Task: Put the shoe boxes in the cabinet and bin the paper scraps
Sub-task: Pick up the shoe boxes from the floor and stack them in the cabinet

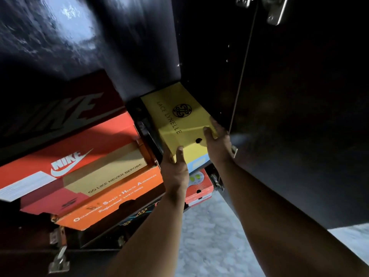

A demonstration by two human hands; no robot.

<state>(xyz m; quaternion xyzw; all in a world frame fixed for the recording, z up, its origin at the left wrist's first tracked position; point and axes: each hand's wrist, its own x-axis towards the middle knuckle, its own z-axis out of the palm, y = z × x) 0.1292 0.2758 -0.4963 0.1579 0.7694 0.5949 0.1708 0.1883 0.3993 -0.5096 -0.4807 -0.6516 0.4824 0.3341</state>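
Yellow shoe box (179,120) held between both hands (196,154); apparently inside cabinet (279,96).

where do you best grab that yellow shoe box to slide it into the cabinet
Take the yellow shoe box by its near end, from the open front of the cabinet, one hand on each near corner. Its far end already sits inside, atop other boxes, so only this end is free. The left hand grips the left corner, the right hand the right, thumbs on the end face.

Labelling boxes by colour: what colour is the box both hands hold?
Yellow box with black lettering, seen in the head view.
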